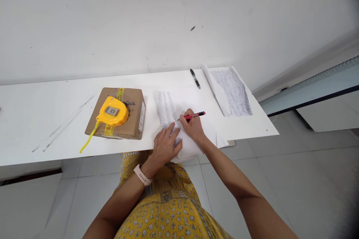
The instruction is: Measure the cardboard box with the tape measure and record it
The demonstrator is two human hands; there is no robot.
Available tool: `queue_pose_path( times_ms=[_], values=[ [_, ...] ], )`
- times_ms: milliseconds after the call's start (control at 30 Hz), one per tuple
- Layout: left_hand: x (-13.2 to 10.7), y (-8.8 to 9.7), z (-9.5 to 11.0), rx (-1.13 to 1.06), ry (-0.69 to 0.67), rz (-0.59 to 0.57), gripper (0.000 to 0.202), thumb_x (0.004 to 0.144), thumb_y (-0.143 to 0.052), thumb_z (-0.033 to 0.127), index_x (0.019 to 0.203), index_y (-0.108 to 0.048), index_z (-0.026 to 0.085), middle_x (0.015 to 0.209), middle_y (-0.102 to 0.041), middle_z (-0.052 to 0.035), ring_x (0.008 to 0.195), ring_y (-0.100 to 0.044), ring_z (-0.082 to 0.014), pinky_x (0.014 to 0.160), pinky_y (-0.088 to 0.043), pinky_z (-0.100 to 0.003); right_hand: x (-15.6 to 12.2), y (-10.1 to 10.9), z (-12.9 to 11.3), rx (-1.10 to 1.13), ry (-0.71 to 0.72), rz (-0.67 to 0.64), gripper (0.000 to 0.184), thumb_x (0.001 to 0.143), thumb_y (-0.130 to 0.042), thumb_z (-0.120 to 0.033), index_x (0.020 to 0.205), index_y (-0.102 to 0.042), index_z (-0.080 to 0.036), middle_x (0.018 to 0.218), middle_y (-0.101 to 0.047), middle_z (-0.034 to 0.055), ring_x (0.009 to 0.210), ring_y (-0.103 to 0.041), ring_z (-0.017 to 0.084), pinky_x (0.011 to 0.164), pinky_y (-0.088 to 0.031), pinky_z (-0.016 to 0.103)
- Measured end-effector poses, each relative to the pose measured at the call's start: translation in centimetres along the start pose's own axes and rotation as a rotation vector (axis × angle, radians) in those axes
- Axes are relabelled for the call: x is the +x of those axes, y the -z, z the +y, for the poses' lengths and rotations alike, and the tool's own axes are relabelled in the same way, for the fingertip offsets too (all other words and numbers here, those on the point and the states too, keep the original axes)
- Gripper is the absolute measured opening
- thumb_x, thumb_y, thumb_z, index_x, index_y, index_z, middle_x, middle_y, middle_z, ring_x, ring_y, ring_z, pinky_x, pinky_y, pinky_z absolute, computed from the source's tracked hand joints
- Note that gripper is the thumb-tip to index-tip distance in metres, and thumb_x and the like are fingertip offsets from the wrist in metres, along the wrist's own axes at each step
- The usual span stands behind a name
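My right hand (193, 126) is closed round a red pen (196, 115), whose tip rests on a white sheet with printed columns (168, 106). Fingers spread, my left hand (166, 145) lies flat on the lower part of that sheet and holds it down on the white table (42, 119). A pale pink watch (142, 174) is on my left wrist.
A cardboard box (131, 119) with a yellow tape measure (112, 111) on top sits left of the sheet. A black pen (195, 78) and another printed sheet (232, 91) lie at the back right. The white wall stands behind the table; the tiled floor is below.
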State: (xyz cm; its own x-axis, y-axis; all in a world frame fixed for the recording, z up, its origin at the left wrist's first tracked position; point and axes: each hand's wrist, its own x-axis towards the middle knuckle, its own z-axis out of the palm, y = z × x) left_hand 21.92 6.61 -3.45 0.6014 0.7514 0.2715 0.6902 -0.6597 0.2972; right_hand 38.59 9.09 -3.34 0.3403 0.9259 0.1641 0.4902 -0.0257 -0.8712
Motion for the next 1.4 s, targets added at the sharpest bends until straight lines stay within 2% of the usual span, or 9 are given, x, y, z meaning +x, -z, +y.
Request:
queue_pose_path(
  times_ms=[267,400,533,700,833,967,1067,1233,1400],
  values=[
    [0.1,-0.2,-0.1,-0.028,0.013,-0.033,0.040,0.089,-0.063,0.030,0.127,-0.067,0.020,0.146,-0.058,-0.0105,0.107,-0.065,-0.0300,0.086,-0.056,-0.043,0.1,0.0,0.2,0.025,0.001,0.004,0.025,0.086,-0.053,-0.034,0.069,-0.036,-0.026,0.058,-0.042,-0.0055,0.056,-0.043,0.015,0.059,-0.035,0.031],
    [0.0,0.5,0.4,-0.091,0.051,-0.014,0.037,0.086,-0.067,0.027,0.122,-0.068,0.020,0.143,-0.061,-0.0119,0.112,-0.065,-0.0310,0.090,-0.056,-0.046,-0.2,-0.1,0.2,0.066,0.073,0.137,0.021,0.091,-0.052,-0.035,0.075,-0.042,-0.025,0.066,-0.047,-0.0031,0.062,-0.048,0.016,0.061,-0.041,0.031],
    [-1.0,6.6,0.8,-0.259,-0.038,0.174,0.028,0.087,-0.065,0.022,0.115,-0.067,0.021,0.127,-0.069,-0.0107,0.109,-0.066,-0.0246,0.089,-0.057,-0.038,-0.8,-0.4,0.6,-0.045,0.254,0.247,0.010,0.095,-0.049,-0.027,0.099,-0.057,-0.023,0.092,-0.060,0.0065,0.087,-0.058,0.023,0.078,-0.048,0.037],
    [-2.6,16.2,-1.8,0.001,0.005,0.596,0.034,0.089,-0.064,0.019,0.123,-0.060,0.024,0.127,-0.067,-0.0124,0.117,-0.060,-0.0280,0.099,-0.049,-0.048,-0.4,-1.8,2.5,-0.457,0.346,0.253,0.040,0.083,-0.041,-0.004,0.113,-0.062,-0.019,0.097,-0.060,0.0130,0.088,-0.056,0.028,0.075,-0.047,0.041],
    [-1.8,18.8,-6.4,0.145,0.310,0.490,0.060,0.081,-0.075,0.036,0.133,-0.053,0.018,0.133,-0.062,-0.0195,0.123,-0.054,-0.0393,0.099,-0.046,-0.058,-0.2,-2.2,2.0,-0.491,0.392,0.406,0.045,0.087,-0.036,-0.003,0.120,-0.062,-0.016,0.098,-0.064,0.0138,0.090,-0.057,0.027,0.081,-0.048,0.042],
    [-1.2,18.9,-7.8,-0.051,0.440,0.391,0.067,0.075,-0.075,0.037,0.135,-0.050,0.018,0.119,-0.068,-0.0158,0.112,-0.061,-0.0370,0.095,-0.047,-0.055,-1.7,-1.2,-2.6,-0.320,0.426,0.505,0.031,0.096,-0.041,-0.019,0.113,-0.066,-0.018,0.102,-0.069,0.0137,0.095,-0.061,0.028,0.086,-0.048,0.045],
    [-2.6,19.2,-5.9,-0.506,0.359,0.380,0.072,0.077,-0.071,0.045,0.138,-0.043,0.021,0.112,-0.068,-0.0115,0.098,-0.066,-0.0293,0.085,-0.052,-0.043,-3.8,-0.3,-7.7,0.038,0.344,0.316,0.029,0.099,-0.044,-0.034,0.107,-0.069,-0.022,0.105,-0.071,0.0124,0.100,-0.064,0.028,0.088,-0.050,0.045],
    [-6.2,19.1,-2.6,-1.117,0.241,0.183,0.084,0.075,-0.070,0.065,0.142,-0.036,0.025,0.102,-0.068,-0.0081,0.083,-0.066,-0.0239,0.072,-0.051,-0.035,-6.2,0.2,-14.5,0.651,0.114,-0.449,0.048,0.101,-0.037,-0.056,0.117,-0.070,-0.024,0.104,-0.072,0.0086,0.095,-0.065,0.023,0.089,-0.052,0.040],
    [-9.9,19.0,-3.0,-1.218,0.363,0.121,0.085,0.074,-0.073,0.065,0.142,-0.040,0.026,0.106,-0.066,-0.0088,0.085,-0.064,-0.0239,0.074,-0.050,-0.034,-7.2,-0.8,-17.3,0.670,0.009,-0.660,0.047,0.087,-0.060,-0.065,0.097,-0.068,-0.020,0.087,-0.066,0.0042,0.078,-0.058,0.017,0.075,-0.048,0.033]
  ],
)
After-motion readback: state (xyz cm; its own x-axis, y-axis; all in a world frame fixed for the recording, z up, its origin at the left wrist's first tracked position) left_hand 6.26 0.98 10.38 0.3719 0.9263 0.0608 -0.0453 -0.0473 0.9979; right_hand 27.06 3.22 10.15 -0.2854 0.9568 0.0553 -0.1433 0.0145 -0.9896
